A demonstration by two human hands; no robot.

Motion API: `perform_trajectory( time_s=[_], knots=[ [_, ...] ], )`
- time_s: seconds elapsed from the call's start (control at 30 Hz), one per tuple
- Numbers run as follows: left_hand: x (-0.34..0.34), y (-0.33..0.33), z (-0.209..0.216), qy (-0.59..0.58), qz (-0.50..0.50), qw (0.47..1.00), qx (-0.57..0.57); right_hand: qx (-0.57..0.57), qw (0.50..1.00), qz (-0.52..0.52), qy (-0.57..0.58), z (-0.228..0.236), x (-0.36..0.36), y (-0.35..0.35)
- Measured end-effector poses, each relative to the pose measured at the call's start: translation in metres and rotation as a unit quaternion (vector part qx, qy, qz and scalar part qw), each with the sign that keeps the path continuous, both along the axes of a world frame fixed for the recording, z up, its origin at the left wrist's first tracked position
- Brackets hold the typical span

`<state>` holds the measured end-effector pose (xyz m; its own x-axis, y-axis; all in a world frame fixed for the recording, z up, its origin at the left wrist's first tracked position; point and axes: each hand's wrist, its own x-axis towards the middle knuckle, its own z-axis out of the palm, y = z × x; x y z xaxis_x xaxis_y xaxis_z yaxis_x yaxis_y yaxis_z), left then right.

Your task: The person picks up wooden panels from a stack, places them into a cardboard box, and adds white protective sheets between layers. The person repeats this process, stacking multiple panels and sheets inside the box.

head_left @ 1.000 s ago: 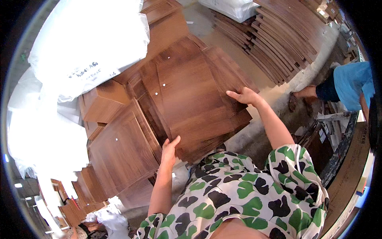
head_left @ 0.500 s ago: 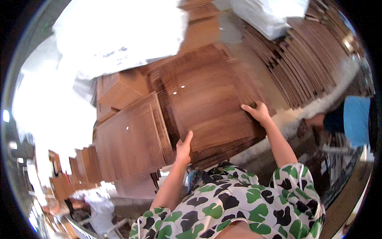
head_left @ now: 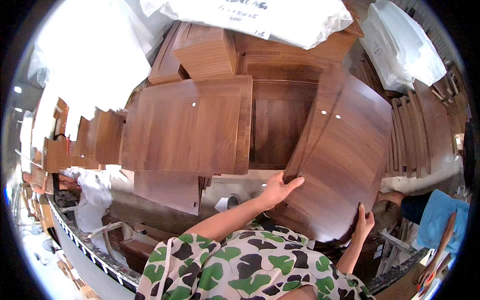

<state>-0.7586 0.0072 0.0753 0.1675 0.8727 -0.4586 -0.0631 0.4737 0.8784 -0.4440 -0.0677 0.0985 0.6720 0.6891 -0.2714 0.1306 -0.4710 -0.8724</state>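
A brown wood-grain panel (head_left: 345, 150) with two small white spots is between my hands, slanted and raised off the stack. My left hand (head_left: 280, 190) grips its left edge near the front corner, thumb on top. On its near right edge is my right hand (head_left: 363, 224), thumb against the face and the other fingers partly hidden. A darker framed wooden panel (head_left: 282, 130) lies just left of the held one. Farther left, a stack of brown panels (head_left: 185, 130) has one white spot on its top face.
White wrapped packages (head_left: 250, 22) and stacked wooden boards (head_left: 207, 52) stand at the back. Upright boards (head_left: 412, 135) line the right side, below a white wrapped bundle (head_left: 400, 47). A co-worker's arm (head_left: 392, 197) and a blue cloth (head_left: 442, 220) are at the right.
The panel has come off its pile and swung rightward and toward me, uncovering the darker framed panel. Both hands moved with it, and the view has turned.
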Motion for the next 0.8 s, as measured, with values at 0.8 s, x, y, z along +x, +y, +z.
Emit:
perform_trajectory(
  time_s=[0.8],
  knots=[
    [-0.309,-0.174,0.064,0.013,0.318,0.943,0.095,0.132,0.950,0.280,-0.040,0.068,-0.310,0.007]
  ],
)
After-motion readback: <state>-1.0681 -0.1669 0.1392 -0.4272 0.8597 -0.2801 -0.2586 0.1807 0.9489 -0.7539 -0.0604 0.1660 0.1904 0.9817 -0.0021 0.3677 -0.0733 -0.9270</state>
